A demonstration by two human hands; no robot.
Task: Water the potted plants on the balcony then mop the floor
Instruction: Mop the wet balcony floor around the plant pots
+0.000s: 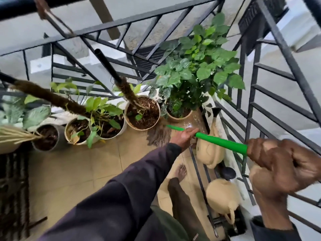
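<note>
Balcony railing (271, 70): dark metal bars, diagonal pattern, wraps the far and right edges of the floor. Floor (73, 164): beige tiles, wet sheen in the far right corner.

Potted plants along the far edge: a bushy green plant (196, 66) in a tan pot in the far right corner; beside it a white pot (142, 113) with soil and a fibre-wrapped pole; further left a leafy pot (106, 119), then two smaller pots; leftmost plants cut off by the frame edge.

Mop: green handle (220, 140) runs from the near right toward the far edge; grey-brown stringy head (158, 134) lies on the tiles just in front of the white pot, partly hidden by the left hand.

Two cream watering cans (210, 150) sit along the right edge by the railing; nearer one partly hidden by bars.

Hands: right hand (278, 164) clamped around the handle's top end, blurred. Left hand (184, 138), dark sleeve, lies against the handle lower down with fingers extended; cannot tell whether it grips. A bare foot (180, 172) stands on the tiles
</note>
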